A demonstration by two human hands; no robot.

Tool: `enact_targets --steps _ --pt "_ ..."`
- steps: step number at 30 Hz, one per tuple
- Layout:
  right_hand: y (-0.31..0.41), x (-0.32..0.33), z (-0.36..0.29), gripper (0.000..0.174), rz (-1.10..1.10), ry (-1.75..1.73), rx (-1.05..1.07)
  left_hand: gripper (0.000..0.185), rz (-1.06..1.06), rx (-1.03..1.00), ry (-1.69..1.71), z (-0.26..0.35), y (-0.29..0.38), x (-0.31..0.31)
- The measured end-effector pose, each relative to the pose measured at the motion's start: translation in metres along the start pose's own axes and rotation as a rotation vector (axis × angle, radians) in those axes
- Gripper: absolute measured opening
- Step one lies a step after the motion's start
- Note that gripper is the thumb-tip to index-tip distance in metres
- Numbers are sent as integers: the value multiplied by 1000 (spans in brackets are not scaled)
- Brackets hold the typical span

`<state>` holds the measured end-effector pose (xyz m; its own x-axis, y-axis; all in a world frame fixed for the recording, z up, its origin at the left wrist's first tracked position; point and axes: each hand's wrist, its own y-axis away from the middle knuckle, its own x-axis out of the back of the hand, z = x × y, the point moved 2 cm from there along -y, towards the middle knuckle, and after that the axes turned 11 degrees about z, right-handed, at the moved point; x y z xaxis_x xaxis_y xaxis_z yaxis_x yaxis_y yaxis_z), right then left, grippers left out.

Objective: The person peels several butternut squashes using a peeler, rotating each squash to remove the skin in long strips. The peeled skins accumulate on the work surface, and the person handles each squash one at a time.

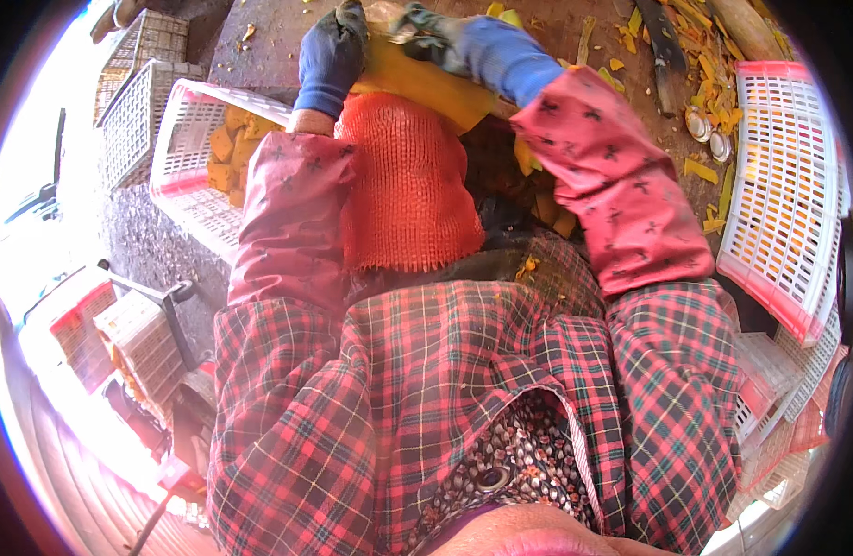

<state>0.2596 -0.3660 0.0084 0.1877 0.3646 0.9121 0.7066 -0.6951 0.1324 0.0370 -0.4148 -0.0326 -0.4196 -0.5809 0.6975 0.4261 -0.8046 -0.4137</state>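
Note:
A long orange piece of squash, seemingly pumpkin [426,87], lies across the top middle, over the upper edge of a red mesh cloth [409,187] on my lap. My left hand [335,55], in a blue knitted glove with a dark palm, holds the far left end of the piece. My right hand [440,42], gloved alike, is closed around a tool at the piece's far side; motion blur hides the tool's kind. Both forearms wear pink printed sleeve covers. Below the piece, more orange chunks [555,212] lie in shadow.
A white and pink plastic basket [190,201] with orange chunks stands at the left, other baskets [131,132] behind it. Peel scraps [701,170] and two round metal lids [719,146] lie on the brown board [260,55]. A large slotted basket [781,187] stands at the right.

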Motion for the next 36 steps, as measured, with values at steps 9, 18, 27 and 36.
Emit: enact_targets --steps 9,18,27,36 --pt "182 -13 75 42 -124 -575 -852 52 47 33 48 -20 -1 -11" --pt "53 -10 -30 33 414 37 41 51 13 -146 27 -13 -14 -14" --pt "207 -2 79 55 465 -455 -308 50 -15 59 63 10 -5 -3" --pt "106 12 60 44 230 -872 -308 45 115 9 285 -9 20 0"
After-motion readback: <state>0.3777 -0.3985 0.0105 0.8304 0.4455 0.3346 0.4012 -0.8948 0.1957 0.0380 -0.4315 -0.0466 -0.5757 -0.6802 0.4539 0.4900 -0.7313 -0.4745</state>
